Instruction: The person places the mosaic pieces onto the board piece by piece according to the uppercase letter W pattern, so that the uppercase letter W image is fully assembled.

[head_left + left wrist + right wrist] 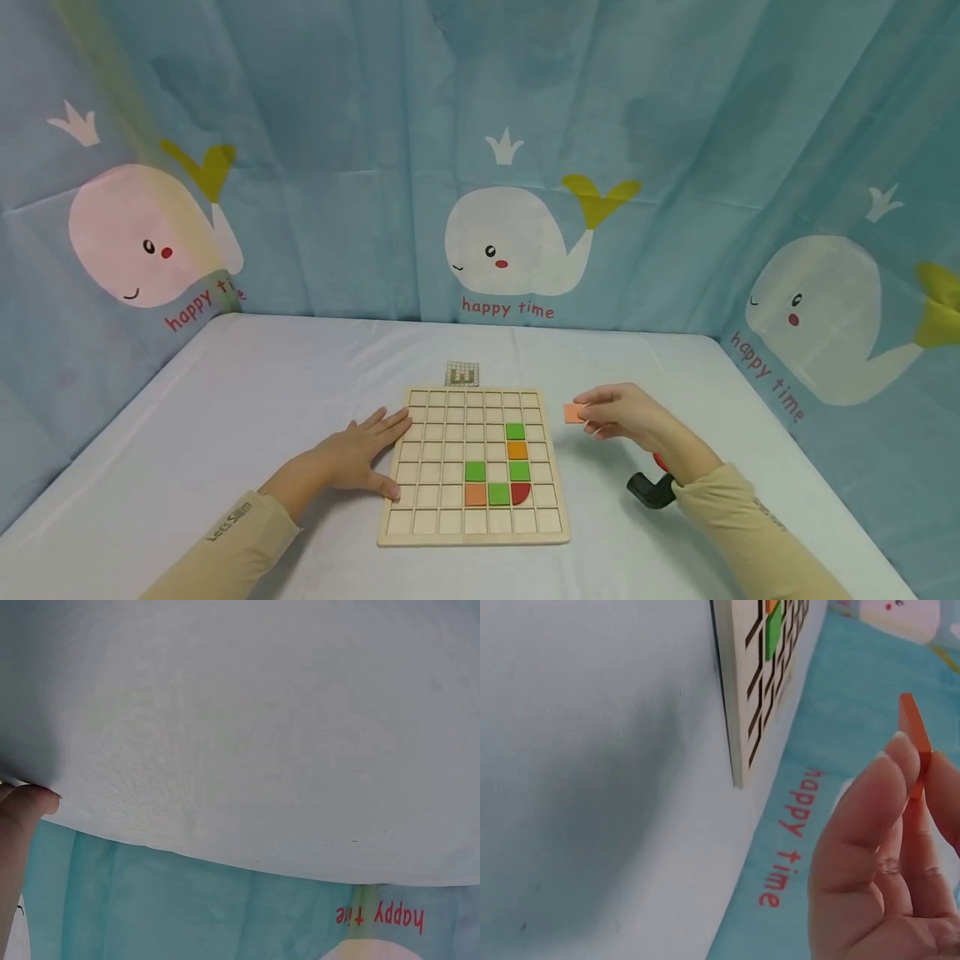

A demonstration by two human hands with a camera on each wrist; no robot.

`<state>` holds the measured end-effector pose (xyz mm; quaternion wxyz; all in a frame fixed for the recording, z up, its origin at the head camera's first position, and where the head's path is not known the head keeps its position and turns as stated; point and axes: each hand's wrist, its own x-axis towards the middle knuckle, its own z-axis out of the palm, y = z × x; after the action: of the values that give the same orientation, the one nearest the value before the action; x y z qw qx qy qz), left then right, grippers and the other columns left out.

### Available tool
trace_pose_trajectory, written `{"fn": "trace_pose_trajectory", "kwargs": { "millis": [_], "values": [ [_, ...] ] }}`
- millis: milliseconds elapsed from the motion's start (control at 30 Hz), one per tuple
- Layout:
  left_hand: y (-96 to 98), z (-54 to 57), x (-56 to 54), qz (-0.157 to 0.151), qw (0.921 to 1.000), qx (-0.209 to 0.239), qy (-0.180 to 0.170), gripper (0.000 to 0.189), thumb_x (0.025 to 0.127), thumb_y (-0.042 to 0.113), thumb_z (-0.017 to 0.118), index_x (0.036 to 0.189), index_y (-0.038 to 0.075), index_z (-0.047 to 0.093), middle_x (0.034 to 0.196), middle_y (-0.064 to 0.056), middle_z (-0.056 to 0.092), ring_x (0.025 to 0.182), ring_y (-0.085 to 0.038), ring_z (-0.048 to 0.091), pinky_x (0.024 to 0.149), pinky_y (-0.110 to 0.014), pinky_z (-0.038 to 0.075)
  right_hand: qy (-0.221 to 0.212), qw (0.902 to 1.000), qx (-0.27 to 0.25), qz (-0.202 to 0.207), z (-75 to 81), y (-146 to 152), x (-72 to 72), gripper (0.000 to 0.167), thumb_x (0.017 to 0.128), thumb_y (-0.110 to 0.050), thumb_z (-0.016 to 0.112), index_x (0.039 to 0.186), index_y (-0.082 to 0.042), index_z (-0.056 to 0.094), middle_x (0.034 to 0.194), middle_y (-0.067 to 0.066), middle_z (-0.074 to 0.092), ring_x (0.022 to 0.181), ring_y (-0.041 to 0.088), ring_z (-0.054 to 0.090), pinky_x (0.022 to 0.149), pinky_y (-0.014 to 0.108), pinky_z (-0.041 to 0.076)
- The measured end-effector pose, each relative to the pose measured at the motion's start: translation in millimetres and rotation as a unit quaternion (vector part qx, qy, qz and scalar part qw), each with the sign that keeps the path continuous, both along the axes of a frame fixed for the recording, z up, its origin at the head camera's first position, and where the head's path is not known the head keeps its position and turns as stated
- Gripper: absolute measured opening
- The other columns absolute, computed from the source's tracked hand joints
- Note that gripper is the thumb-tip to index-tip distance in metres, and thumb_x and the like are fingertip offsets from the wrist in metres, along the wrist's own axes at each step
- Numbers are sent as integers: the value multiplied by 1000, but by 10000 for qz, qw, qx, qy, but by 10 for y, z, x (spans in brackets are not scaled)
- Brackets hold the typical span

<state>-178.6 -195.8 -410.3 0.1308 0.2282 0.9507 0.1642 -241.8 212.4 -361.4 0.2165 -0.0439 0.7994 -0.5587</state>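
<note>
A: What forms the setting?

B: A white tablecloth [225, 408], backed by a blue curtain [330, 208] printed with crowned whales [506, 242] and the words "happy time".

A: And upon the cloth?

B: A wooden grid board [474, 540] bearing coloured tiles [498, 494]; a small pattern card [462, 374] lies at its far edge.

A: The hands?

B: Left hand [354, 457]: thumb spread wide from the fingers, at the board's left edge. Right hand [626, 414]: thumb and fingers pinching an orange square tile [572, 413], raised above the cloth, right of the board.
</note>
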Motion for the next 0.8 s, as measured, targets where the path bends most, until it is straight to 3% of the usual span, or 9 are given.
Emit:
{"fn": "trace_pose_trajectory", "kwargs": {
  "millis": [367, 633, 800],
  "values": [
    [-5, -10, -11, 27, 10000, -36, -11, 109, 72, 64, 72, 153, 5, 28, 160, -13, 20, 144, -43, 14, 107, -68, 18, 154, 9991, 338, -222, -46, -228, 14, 29, 89, -12, 69, 115, 1, 67, 91, 2, 67, 77, 20, 57, 69, 33, 47],
    [3, 2, 2, 60, 10000, -25, -36, 109, 72, 63, 73, 153, 5, 29, 160, -12, 21, 144, -42, 14, 108, -68, 19, -16, 9999, -82, -115, -131, -394, 21, 26, 92, -3, 64, 115, 8, 63, 81, 5, 68, 65, 14, 59, 63, 28, 52],
    [1, 9, 6, 61, 10000, -24, -21, 109, 71, 62, 73, 152, 4, 29, 160, -12, 21, 144, -42, 14, 108, -67, 19, -104, 9994, -334, 78, -182, -488, 46, 26, 94, 1, 60, 117, 12, 60, 82, 8, 69, 67, 14, 65, 67, 29, 57]
  ]
}}
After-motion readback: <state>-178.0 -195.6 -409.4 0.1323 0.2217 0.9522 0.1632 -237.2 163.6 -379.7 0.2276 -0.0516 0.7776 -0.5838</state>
